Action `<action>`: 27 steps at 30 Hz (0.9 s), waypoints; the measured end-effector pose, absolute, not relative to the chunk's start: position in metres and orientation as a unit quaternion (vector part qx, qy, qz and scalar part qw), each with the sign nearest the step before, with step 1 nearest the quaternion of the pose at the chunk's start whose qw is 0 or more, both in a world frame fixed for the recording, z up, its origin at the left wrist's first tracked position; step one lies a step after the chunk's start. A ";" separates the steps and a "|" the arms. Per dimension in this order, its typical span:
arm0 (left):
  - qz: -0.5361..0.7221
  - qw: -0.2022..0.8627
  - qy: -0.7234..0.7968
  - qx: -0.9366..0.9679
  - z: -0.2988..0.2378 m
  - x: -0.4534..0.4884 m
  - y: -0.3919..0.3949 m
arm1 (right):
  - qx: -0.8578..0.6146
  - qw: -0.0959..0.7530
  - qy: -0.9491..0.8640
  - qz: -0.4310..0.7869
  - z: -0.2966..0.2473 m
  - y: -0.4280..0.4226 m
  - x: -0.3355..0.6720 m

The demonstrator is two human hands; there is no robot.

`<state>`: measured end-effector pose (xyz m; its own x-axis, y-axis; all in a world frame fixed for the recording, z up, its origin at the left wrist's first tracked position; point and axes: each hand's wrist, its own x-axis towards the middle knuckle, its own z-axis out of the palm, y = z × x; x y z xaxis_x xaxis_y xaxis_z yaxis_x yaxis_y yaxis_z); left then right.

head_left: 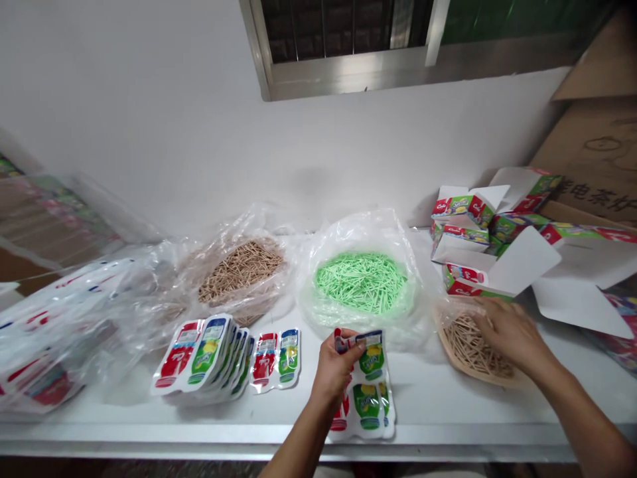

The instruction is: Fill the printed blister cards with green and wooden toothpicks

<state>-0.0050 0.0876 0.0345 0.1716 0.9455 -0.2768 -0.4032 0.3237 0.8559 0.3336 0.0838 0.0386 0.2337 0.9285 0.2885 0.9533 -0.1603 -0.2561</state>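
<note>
My left hand [341, 362] pinches a flat plastic packet [371, 358] printed with red and green drink bottles, near the table's front edge. Under it lie similar packets [368, 411], partly covered by the hand. My right hand [510, 332] reaches down into a shallow tan bowl [455, 355] of thin brown sticks [470, 342]. Its fingertips are blurred and partly hidden, so whether they grip any sticks cannot be made out. Left of my left hand are a single packet [276, 358] and an overlapping stack of packets [199, 358].
Green sticks [363, 282] and more brown sticks [243, 265] lie in clear plastic bags at the back. Small printed boxes [465, 279], several with open flaps, crowd the right by a large cardboard carton [597, 159]. A plastic-wrapped bundle [64, 325] lies at left.
</note>
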 end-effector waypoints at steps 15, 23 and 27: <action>0.505 0.669 0.469 0.279 0.036 -0.045 0.086 | -0.321 -0.099 -0.941 -0.031 -0.007 0.246 0.223; 0.529 0.668 0.472 0.225 0.038 -0.049 0.098 | -0.322 -0.083 -0.942 -0.046 -0.025 0.250 0.216; 0.557 0.607 0.495 0.276 0.042 -0.059 0.115 | -0.396 -0.037 -0.916 -0.052 -0.020 0.258 0.215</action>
